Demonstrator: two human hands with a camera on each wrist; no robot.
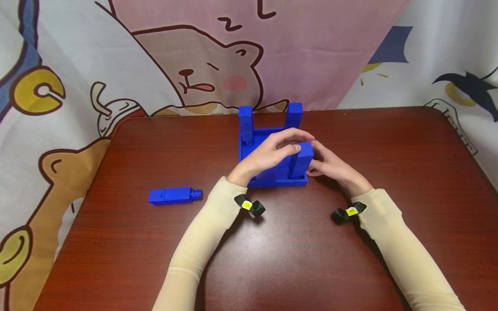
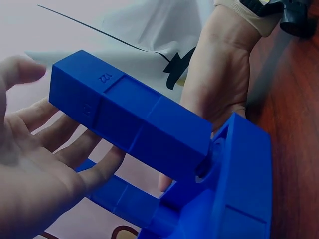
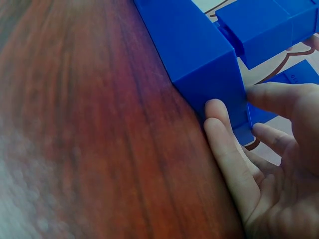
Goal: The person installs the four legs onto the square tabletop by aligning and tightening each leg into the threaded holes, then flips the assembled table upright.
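A blue square tray-like base (image 1: 277, 183) stands on the table with three blue square posts upright in it. My left hand (image 1: 268, 151) is at the near right post (image 1: 301, 157). In the left wrist view its fingers (image 2: 84, 144) lie loosely along the post's far side, the thumb off its end. That post (image 2: 134, 114) bears the mark 122, and a gap with part of its neck shows at the base. With extended fingers, my right hand (image 1: 330, 164) touches the base's right side. In the right wrist view its fingertips (image 3: 218, 124) rest against the outer wall.
A loose blue post (image 1: 171, 196) with a threaded end lies on the table to the left. Two more posts, the far left post (image 1: 246, 125) and the far right post (image 1: 294, 114), rise from the base. A cartoon-printed curtain (image 1: 311, 56) hangs behind the brown table (image 1: 299, 259).
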